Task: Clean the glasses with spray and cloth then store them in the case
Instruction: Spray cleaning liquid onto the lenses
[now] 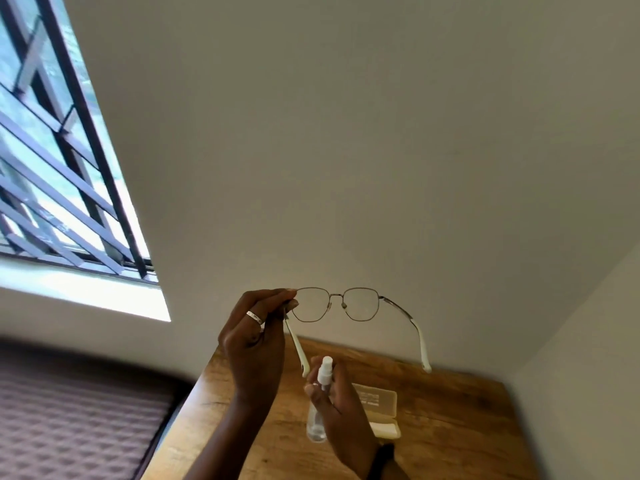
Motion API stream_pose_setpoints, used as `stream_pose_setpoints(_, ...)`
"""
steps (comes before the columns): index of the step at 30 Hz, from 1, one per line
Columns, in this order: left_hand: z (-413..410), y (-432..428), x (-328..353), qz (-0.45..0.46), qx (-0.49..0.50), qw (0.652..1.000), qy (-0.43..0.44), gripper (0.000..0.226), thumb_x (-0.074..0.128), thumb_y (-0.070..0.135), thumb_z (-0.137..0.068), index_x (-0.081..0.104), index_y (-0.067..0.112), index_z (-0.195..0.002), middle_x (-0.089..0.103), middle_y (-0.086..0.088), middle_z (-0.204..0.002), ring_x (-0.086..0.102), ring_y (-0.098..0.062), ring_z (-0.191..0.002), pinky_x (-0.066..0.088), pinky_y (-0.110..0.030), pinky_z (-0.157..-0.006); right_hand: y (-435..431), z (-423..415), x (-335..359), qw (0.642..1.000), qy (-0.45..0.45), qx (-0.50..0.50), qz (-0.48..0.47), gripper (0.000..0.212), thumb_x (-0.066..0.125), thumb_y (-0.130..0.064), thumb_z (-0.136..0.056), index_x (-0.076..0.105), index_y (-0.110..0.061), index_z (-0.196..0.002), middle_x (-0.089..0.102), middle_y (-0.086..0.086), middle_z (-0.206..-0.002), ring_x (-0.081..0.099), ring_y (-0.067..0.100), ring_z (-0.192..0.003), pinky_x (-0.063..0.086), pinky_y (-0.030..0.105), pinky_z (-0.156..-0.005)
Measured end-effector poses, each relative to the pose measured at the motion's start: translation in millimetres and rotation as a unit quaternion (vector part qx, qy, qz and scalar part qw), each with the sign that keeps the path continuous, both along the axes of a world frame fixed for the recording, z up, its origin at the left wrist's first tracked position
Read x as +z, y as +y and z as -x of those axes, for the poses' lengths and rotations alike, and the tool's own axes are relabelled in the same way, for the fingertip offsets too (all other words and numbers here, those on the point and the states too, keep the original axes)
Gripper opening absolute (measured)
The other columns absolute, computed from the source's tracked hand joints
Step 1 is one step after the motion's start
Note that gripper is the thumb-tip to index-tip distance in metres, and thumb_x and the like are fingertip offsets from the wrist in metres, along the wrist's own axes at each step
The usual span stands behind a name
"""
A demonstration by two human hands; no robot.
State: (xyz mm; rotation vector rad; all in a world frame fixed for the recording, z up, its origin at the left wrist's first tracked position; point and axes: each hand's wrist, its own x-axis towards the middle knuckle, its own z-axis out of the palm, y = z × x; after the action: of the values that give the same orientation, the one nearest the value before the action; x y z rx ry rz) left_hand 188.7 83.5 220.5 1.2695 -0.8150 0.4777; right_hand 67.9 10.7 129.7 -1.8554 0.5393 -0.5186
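Note:
Thin metal-framed glasses (346,304) with cream temple tips are held up in front of the wall, temples unfolded and pointing toward me. My left hand (254,344) pinches the frame at its left hinge. Just below, my right hand (341,410) grips a small clear spray bottle (320,403) with a white nozzle, upright under the left lens, a fingertip by the nozzle. On the table behind my right hand lies the cream glasses case (384,407), open. I do not see a cloth.
The wooden table (450,427) stands in a corner between two pale walls. A barred window (62,174) is at the left. A padded brown surface (79,420) lies to the left of the table.

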Motion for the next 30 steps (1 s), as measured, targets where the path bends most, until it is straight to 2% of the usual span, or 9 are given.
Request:
stream_pose_setpoints(7,-21,22,-10,-0.02,0.034,0.999,-0.003,0.027,0.072,-0.028,-0.074,0.074,-0.009,-0.093,0.071,-0.015,-0.091,0.072,-0.018,-0.087,0.059,-0.025,-0.073,12,-63,-48,0.998,0.053,0.003,0.015,0.033,0.059,-0.016,-0.093,0.044,-0.041,-0.106,0.059,-0.015,-0.109,0.058,-0.004,-0.1,0.049,0.011,-0.077)
stream_pose_setpoints(9,-27,27,-13,-0.023,0.038,0.999,0.004,0.027,0.072,-0.029,-0.073,0.074,-0.01,-0.094,0.071,-0.017,-0.09,0.072,-0.015,-0.088,0.057,-0.021,-0.075,13,-78,-62,0.998,0.056,-0.009,0.029,0.033,0.059,-0.014,-0.091,0.045,-0.04,-0.106,0.061,-0.011,-0.106,0.06,0.001,-0.097,0.053,0.017,-0.078)
stream_pose_setpoints(14,-41,37,-24,-0.032,0.038,0.998,0.024,0.026,0.07,-0.03,-0.074,0.073,-0.014,-0.093,0.069,-0.019,-0.09,0.071,-0.012,-0.088,0.055,-0.017,-0.078,15,-97,-89,0.997,0.061,-0.033,0.043,0.022,0.053,-0.021,-0.083,0.049,-0.022,-0.104,0.063,0.002,-0.095,0.064,0.014,-0.087,0.058,0.027,-0.071)
stream_pose_setpoints(17,-49,42,-31,-0.037,0.039,0.998,0.031,0.024,0.071,-0.029,-0.074,0.073,-0.014,-0.093,0.069,-0.019,-0.09,0.071,-0.013,-0.088,0.055,-0.017,-0.078,16,-99,-103,0.995,0.074,-0.044,0.056,0.023,0.06,-0.009,-0.087,0.048,-0.023,-0.101,0.061,0.001,-0.096,0.064,0.014,-0.088,0.06,0.034,-0.069)
stream_pose_setpoints(20,-55,45,-36,-0.045,0.035,0.998,0.038,0.023,0.071,-0.028,-0.074,0.072,-0.014,-0.093,0.069,-0.019,-0.09,0.071,-0.013,-0.088,0.055,-0.017,-0.078,18,-100,-114,0.993,0.089,-0.039,0.065,0.025,0.059,-0.006,-0.09,0.047,-0.025,-0.101,0.062,0.001,-0.096,0.064,0.01,-0.084,0.06,0.034,-0.068)
stream_pose_setpoints(22,-58,46,-39,-0.048,0.03,0.997,0.043,0.023,0.072,-0.027,-0.074,0.073,-0.014,-0.093,0.069,-0.019,-0.09,0.071,-0.014,-0.087,0.055,-0.017,-0.077,20,-100,-117,0.992,0.095,-0.037,0.074,0.025,0.058,-0.007,-0.09,0.047,-0.026,-0.102,0.062,0.002,-0.097,0.064,0.007,-0.083,0.059,0.03,-0.068)
stream_pose_setpoints(26,-60,44,-44,-0.055,0.027,0.997,0.043,0.021,0.073,-0.024,-0.076,0.074,-0.012,-0.093,0.07,-0.018,-0.09,0.071,-0.015,-0.087,0.055,-0.018,-0.077,21,-102,-120,0.99,0.101,-0.041,0.089,0.029,0.062,-0.003,-0.088,0.049,-0.022,-0.105,0.061,-0.002,-0.099,0.06,-0.005,-0.086,0.049,0.01,-0.067)
stream_pose_setpoints(30,-60,39,-46,-0.055,0.018,0.997,0.048,0.018,0.072,-0.024,-0.077,0.073,-0.013,-0.091,0.07,-0.018,-0.09,0.071,-0.014,-0.087,0.054,-0.017,-0.077,21,-102,-125,0.989,0.105,-0.041,0.093,0.035,0.067,-0.006,-0.087,0.05,-0.023,-0.112,0.059,-0.006,-0.102,0.058,-0.003,-0.086,0.045,0.004,-0.068)
